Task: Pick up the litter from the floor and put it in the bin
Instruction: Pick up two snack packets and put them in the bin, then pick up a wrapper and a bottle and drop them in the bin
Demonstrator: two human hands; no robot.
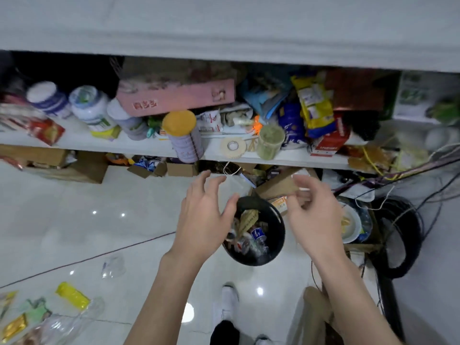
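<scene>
Left hand (202,217) and right hand (315,220) hung slack-fingered, apparently empty, over bin (280,226); floor wrappers (72,295) looked light, crinkly: pinch edges.

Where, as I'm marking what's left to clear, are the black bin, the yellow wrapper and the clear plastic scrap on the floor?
black bin (278,235): head view, on its right inner wall.
yellow wrapper (72,295): head view, middle of the wrapper.
clear plastic scrap (113,266): head view, its crumpled middle.
</scene>
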